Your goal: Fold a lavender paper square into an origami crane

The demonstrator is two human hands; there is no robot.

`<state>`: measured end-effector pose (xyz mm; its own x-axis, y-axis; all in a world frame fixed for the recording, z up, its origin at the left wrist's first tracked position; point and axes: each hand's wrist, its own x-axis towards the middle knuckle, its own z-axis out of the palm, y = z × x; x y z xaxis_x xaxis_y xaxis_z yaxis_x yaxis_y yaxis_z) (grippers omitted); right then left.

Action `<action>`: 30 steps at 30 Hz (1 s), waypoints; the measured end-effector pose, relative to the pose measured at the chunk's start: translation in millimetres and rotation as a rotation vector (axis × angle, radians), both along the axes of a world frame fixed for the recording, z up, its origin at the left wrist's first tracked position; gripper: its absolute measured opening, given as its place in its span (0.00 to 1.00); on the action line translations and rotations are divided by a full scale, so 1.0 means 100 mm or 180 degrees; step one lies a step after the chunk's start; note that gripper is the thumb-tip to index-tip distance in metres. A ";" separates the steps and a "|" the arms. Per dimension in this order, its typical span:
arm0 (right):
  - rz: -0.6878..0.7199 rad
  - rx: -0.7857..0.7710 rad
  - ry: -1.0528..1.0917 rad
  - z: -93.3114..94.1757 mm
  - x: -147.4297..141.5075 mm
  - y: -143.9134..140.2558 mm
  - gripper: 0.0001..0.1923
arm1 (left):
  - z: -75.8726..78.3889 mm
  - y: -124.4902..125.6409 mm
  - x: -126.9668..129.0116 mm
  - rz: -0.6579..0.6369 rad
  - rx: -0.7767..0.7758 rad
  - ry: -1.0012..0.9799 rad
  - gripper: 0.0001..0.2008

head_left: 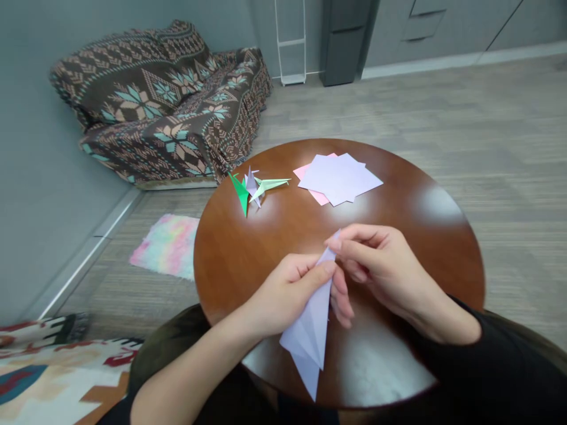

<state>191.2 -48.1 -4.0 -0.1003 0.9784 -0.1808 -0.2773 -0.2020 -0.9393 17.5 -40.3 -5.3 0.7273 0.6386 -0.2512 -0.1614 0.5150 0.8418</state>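
We folded lavender paper over the round table (230,260).
Our left hand (283,295) and right hand (381,265) both pinched the folded paper (312,330) at its upper tip, fingers closed on it.

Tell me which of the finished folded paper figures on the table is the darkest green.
The dark green figure, leftmost of the cluster. Beside it stand a lavender figure and a pale mint figure pointing right toward the flat paper sheets.

I see folded lavender paper (312,321) | long, narrow kite-like shape, creased down its length | upper tip pinched between both hands, lower point hanging past the worktop's near edge | held tilted, above the worktop, not lying flat
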 end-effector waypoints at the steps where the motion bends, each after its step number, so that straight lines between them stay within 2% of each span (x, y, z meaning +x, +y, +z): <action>1: -0.0100 -0.0026 0.0011 -0.01 0.00 0.01 0.12 | 0.00 0.00 0.00 0.0023 -0.0016 0.0029 0.17; 5: -0.0420 -0.0044 0.0033 -0.04 0.02 0.04 0.10 | -0.01 -0.01 0.01 0.0096 -0.0079 0.0125 0.17; 9: -0.0595 0.0231 -0.0130 -0.04 0.04 0.04 0.09 | -0.02 -0.01 0.01 0.0147 -0.0118 0.0088 0.17; 18: -0.0428 0.0498 -0.0799 0.03 0.03 0.01 0.09 | -0.04 -0.01 -0.02 -0.0026 -0.0171 -0.0109 0.15; 23: -0.0262 0.0617 -0.0660 0.05 -0.01 0.00 0.09 | -0.04 -0.02 0.00 0.0203 0.0066 -0.0094 0.18; 30: -0.0146 0.0613 -0.0584 0.05 -0.01 -0.02 0.08 | -0.04 0.00 -0.01 0.0187 -0.0083 -0.0158 0.16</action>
